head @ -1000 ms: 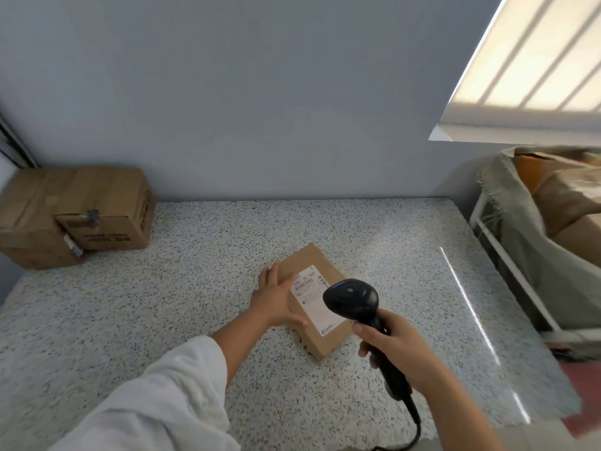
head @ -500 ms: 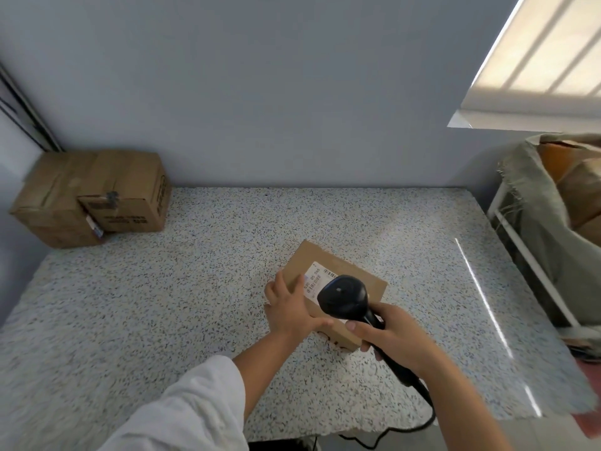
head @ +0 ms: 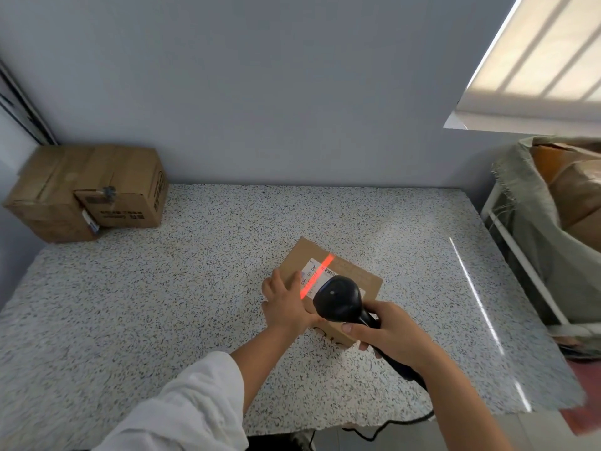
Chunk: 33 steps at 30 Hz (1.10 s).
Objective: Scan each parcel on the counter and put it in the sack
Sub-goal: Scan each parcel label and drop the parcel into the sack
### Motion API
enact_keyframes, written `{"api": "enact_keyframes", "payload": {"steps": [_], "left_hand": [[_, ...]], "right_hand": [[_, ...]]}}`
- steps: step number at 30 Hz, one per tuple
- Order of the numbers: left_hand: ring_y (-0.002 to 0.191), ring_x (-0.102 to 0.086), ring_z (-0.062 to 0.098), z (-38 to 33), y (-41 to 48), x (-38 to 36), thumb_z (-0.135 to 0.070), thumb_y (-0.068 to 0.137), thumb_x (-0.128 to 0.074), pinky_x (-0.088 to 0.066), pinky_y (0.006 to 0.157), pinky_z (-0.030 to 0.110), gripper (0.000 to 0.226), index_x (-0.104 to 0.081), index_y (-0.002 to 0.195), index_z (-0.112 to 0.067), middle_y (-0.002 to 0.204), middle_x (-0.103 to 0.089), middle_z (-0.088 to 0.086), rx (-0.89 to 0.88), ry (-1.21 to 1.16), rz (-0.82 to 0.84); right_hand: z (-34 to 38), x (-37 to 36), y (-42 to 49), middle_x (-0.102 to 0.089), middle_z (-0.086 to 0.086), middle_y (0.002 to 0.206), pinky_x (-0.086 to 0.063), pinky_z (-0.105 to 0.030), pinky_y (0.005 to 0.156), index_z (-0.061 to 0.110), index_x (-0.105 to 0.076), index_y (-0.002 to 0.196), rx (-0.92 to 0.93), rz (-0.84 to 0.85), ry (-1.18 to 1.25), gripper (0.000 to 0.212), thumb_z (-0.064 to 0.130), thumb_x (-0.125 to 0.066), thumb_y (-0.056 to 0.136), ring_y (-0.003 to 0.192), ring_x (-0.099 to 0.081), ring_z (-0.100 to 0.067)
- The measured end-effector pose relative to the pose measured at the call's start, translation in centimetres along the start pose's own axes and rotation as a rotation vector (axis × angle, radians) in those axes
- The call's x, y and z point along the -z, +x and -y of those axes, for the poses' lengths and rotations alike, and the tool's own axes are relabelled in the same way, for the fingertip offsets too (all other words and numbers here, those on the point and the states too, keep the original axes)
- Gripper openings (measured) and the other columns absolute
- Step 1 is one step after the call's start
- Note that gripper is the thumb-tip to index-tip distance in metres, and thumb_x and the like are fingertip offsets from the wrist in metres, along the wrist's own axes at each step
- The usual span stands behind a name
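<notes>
Right grip [head: 390,333] is curling tight round the scanner [head: 340,299] handle, left grip [head: 287,304] is lying flat, fingers straight, pinning the parcel [head: 309,252] mid-worktop [head: 162,304]. The red beam [head: 320,271] is crossing the label [head: 309,276], but looks beside the barcode [head: 330,272], so I'd be nudging it right. The sack [head: 533,229] is sitting off right.

Matt brown cardboard parcel [head: 328,275] with white paper label [head: 313,276], speckled polished stone counter [head: 162,304], coarse woven cloth sack [head: 533,229], black plastic scanner [head: 340,297].
</notes>
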State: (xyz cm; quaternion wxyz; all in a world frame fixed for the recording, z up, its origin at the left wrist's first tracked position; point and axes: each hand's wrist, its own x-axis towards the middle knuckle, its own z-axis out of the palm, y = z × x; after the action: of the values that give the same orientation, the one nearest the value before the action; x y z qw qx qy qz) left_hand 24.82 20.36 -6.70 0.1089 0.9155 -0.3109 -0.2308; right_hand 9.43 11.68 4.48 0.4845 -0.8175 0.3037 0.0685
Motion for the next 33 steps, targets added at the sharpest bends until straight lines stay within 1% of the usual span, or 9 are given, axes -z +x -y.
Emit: {"api": "enact_keyframes", "payload": {"steps": [7, 10, 16, 19, 22, 25, 28, 30, 33], "left_hand": [[0.138, 0.000, 0.036, -0.1, 0.0, 0.2, -0.053, 0.072, -0.070, -0.035, 0.103, 0.047, 0.099, -0.012, 0.148, -0.028, 0.152, 0.008, 0.014, -0.007, -0.025, -0.006], [0.138, 0.000, 0.037, -0.1, 0.1, 0.1, -0.056, 0.071, -0.071, -0.035, 0.102, 0.048, 0.100, -0.012, 0.147, -0.028, 0.152, 0.008, 0.013, -0.014, -0.021, -0.001], [0.138, -0.001, 0.037, 0.0, 0.2, 0.0, -0.059, 0.069, -0.070, -0.035, 0.102, 0.048, 0.102, -0.011, 0.147, -0.030, 0.152, 0.008, 0.013, -0.026, -0.009, 0.004], [0.139, 0.002, 0.038, 0.2, 0.2, 0.3, -0.061, 0.072, -0.066, -0.032, 0.105, 0.049, 0.103, -0.006, 0.148, -0.029, 0.152, 0.011, 0.015, -0.041, 0.027, 0.046], [0.139, -0.001, 0.038, 0.4, 0.7, 1.3, -0.062, 0.073, -0.063, -0.028, 0.108, 0.050, 0.103, -0.002, 0.149, -0.027, 0.152, 0.010, 0.019, -0.076, 0.091, 0.117], [0.141, 0.001, 0.039, 0.6, 2.0, 3.1, -0.066, 0.067, -0.067, -0.017, 0.112, 0.052, 0.118, 0.006, 0.149, -0.022, 0.153, 0.012, 0.021, -0.143, 0.179, 0.180], [0.140, 0.022, 0.036, 0.4, 3.9, 4.9, -0.064, 0.063, -0.073, 0.004, 0.114, 0.050, 0.135, 0.027, 0.144, -0.021, 0.151, 0.029, 0.016, -0.312, 0.318, 0.258], [0.135, 0.033, 0.033, 0.3, 5.1, 5.6, -0.062, 0.061, -0.075, 0.012, 0.112, 0.050, 0.141, 0.039, 0.134, -0.021, 0.144, 0.040, 0.015, -0.443, 0.475, 0.305], [0.126, 0.043, 0.028, -0.2, 6.7, 6.4, -0.060, 0.056, -0.079, 0.019, 0.107, 0.050, 0.149, 0.041, 0.134, -0.019, 0.139, 0.046, 0.012, -0.574, 0.630, 0.342]], "right_hand": [[0.0, 0.0, 0.2, -0.069, -0.001, 0.077, -0.053, -0.029, 0.058, 0.033, -0.060, 0.084, -0.007, 0.007, -0.021, 0.009, 0.033, -0.068, 0.081, 0.073, -0.068, -0.026], [0.0, 0.0, 0.3, -0.069, 0.003, 0.074, -0.052, -0.025, 0.058, 0.035, -0.059, 0.083, 0.002, 0.010, -0.045, 0.009, 0.035, -0.068, 0.081, 0.071, -0.068, -0.021], [0.1, -0.1, 0.5, -0.068, 0.005, 0.071, -0.051, -0.022, 0.056, 0.035, -0.059, 0.083, -0.004, 0.009, -0.034, 0.009, 0.034, -0.068, 0.080, 0.071, -0.068, -0.019], [0.2, 0.0, 0.5, -0.066, 0.008, 0.068, -0.052, -0.023, 0.056, 0.035, -0.059, 0.082, -0.005, 0.015, -0.022, 0.010, 0.032, -0.069, 0.080, 0.072, -0.068, -0.023], [0.3, 0.1, 0.6, -0.068, 0.008, 0.073, -0.051, -0.022, 0.058, 0.037, -0.058, 0.084, -0.001, 0.017, -0.026, 0.012, 0.034, -0.069, 0.079, 0.072, -0.068, -0.019], [0.4, 0.2, 0.7, -0.069, 0.007, 0.077, -0.050, -0.019, 0.058, 0.039, -0.058, 0.086, -0.010, 0.011, -0.003, 0.014, 0.034, -0.069, 0.079, 0.072, -0.068, -0.015], [0.3, 0.4, 0.6, -0.069, 0.008, 0.081, -0.050, -0.019, 0.059, 0.040, -0.058, 0.088, -0.030, -0.003, 0.018, 0.016, 0.036, -0.070, 0.078, 0.072, -0.067, -0.011], [0.1, 0.6, 0.6, -0.069, 0.008, 0.083, -0.049, -0.020, 0.061, 0.040, -0.059, 0.091, -0.046, -0.015, 0.046, 0.018, 0.038, -0.070, 0.077, 0.072, -0.066, -0.007], [0.0, 0.9, 0.4, -0.069, 0.007, 0.084, -0.047, -0.017, 0.059, 0.039, -0.058, 0.092, -0.063, -0.025, 0.077, 0.020, 0.033, -0.071, 0.078, 0.070, -0.066, -0.007]]}}
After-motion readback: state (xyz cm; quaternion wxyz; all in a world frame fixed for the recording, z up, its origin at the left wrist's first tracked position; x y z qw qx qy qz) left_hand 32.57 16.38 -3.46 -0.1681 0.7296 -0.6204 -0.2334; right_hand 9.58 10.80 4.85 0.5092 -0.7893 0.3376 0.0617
